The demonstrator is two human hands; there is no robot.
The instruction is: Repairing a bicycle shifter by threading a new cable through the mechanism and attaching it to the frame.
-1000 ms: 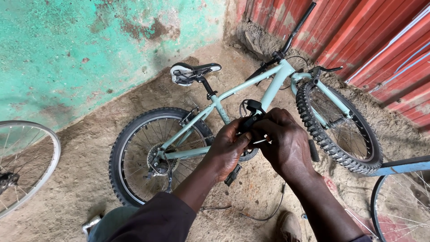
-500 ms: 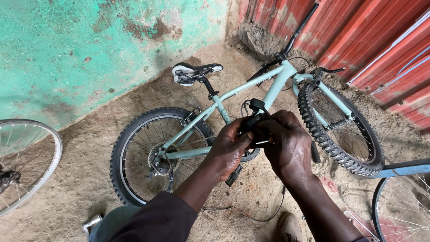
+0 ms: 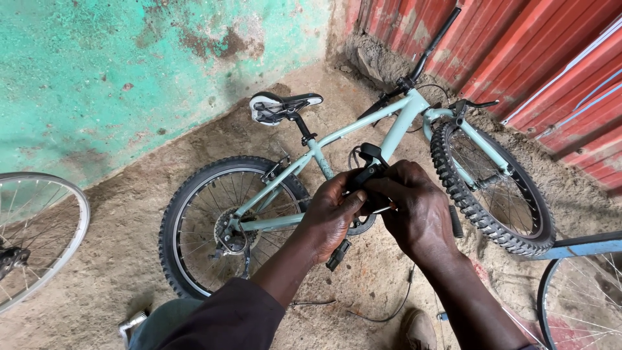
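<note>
left hand [image 3: 330, 217]: clamped on black brake lever [image 3: 368, 170] | right hand [image 3: 418, 210]: gripping same lever

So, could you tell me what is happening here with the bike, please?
A person is holding a small black part in both hands, above a pale green bicycle that lies on its side on the dirt floor. The left hand grips the part from below, and the right hand closes over it from the other side. What the part is cannot be told. A loose wheel lies to the left, and part of another wheel shows at the lower right.
</note>
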